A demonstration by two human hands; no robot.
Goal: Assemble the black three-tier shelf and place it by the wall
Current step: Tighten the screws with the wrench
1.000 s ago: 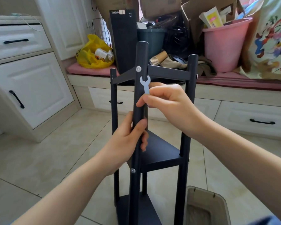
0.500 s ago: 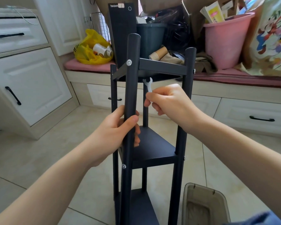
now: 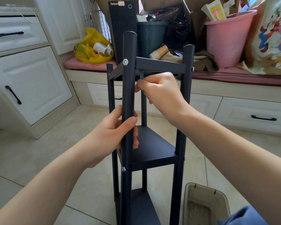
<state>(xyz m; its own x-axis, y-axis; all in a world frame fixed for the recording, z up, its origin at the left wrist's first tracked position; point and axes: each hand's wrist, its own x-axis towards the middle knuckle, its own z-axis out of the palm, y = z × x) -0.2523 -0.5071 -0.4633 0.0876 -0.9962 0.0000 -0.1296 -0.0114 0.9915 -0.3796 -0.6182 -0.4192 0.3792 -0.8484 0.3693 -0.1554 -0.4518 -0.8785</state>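
The black three-tier shelf (image 3: 154,143) stands upright on the tiled floor right in front of me, with round posts and silver bolt heads at the joints. My left hand (image 3: 115,135) grips the nearest post (image 3: 128,95) at mid-height. My right hand (image 3: 159,91) reaches between the posts under the top tier and pinches a small flat metal wrench (image 3: 141,76), whose head is hidden below the top tier's frame.
A bench with a pink cushion (image 3: 88,65) runs behind the shelf, piled with a yellow bag (image 3: 88,51), a dark bin (image 3: 151,38) and a pink bucket (image 3: 225,38). White cabinets (image 3: 28,82) stand at left. A translucent plastic box (image 3: 204,207) sits on the floor at lower right.
My right hand carried the wrench from in front of the near post to the inside of the frame, under the top tier. The left hand stays on the post.
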